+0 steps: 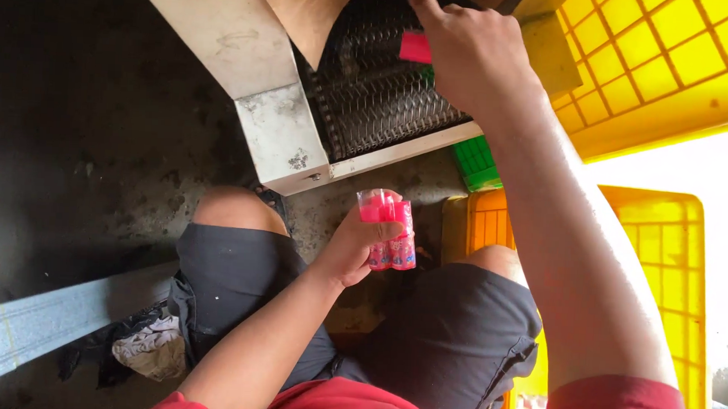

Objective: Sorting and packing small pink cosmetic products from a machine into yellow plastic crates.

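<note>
Gripping two pink bottles [391, 230] in the curled left hand [354, 249], below the wire-mesh conveyor [377, 90]. Reaching onto that conveyor, right hand [469, 54] pinching a pink item [416, 47] there. Sitting just right of the conveyor: yellow crate [673, 62].

Two bare hands, two small pink plastic bottles [389, 230] below the steel mesh conveyor [377, 90], one more pink bottle [415, 46] on it, two yellow plastic crates [665, 62] and one green crate [476, 163] beside it.
</note>
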